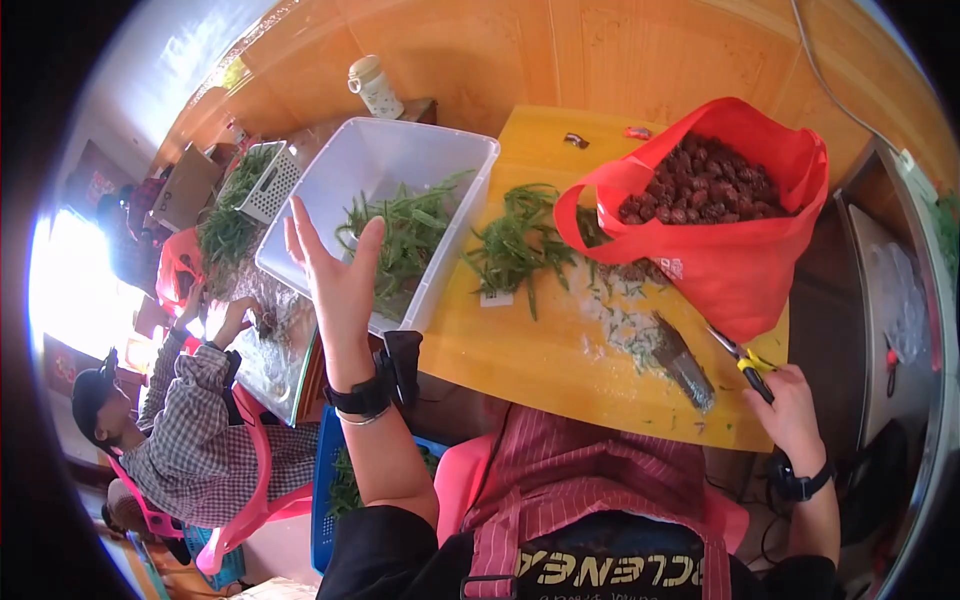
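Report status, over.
Left fingers spread, empty, at clear bin. Right fingers at yellow-black tool, grip unclear. Green sprigs in bin and on table. Red bag crowds table's far right.

A lidded bottle (377, 90) stands near the wall (470, 55); a co-worker (200, 430) sits at left.

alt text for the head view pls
A person's open left hand is raised near a translucent bin of leafy greens; the right hand touches a black-and-yellow tool by a yellow table's edge. A red bag of brown pieces stands beyond.
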Available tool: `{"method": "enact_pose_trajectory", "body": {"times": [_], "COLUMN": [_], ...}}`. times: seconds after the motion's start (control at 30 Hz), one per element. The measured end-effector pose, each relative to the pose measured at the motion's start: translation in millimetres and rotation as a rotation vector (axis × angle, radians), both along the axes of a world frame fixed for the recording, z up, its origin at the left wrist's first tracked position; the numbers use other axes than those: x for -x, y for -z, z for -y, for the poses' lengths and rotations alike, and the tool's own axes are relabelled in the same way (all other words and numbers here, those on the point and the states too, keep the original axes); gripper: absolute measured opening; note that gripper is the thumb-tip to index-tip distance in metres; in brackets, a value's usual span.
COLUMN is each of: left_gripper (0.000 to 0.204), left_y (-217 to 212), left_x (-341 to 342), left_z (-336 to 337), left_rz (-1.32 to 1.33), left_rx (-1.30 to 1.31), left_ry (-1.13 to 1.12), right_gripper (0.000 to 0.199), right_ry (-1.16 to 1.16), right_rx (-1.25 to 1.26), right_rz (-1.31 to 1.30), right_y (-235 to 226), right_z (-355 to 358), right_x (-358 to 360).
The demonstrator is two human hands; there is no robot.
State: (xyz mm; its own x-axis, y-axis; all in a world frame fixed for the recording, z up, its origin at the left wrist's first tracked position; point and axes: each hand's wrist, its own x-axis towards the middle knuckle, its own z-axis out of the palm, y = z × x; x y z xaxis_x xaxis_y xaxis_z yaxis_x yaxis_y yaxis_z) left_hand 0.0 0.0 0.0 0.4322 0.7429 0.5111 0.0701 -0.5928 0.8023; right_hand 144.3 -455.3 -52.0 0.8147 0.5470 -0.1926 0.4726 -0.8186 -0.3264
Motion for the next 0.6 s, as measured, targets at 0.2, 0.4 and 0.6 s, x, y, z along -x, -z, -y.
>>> {"method": "enact_pose_trajectory", "body": {"times": [0.2,0.4,0.6], "left_gripper": [0.048,0.029,0.012], "left_y": [31,78,114], "left_x": [-32,-86,-121], "left_z": [66,91,87], "left_rz": [-0.271,-0.63,-1.057], "left_rx": [0.001,-0.551,-0.628], "left_ry": [0.531,0.502,0.292], "right_gripper": [0.024,0.024,0.021], "right_ry": [-0.16,-0.158,-0.188], "right_rx": [-0.084,-0.069,0.004], "right_rz": [0.251,0.195,0.262], "right_y": [32,46,31], "right_z": [14,15,-5], "right_x": [3,-2,-7]}}
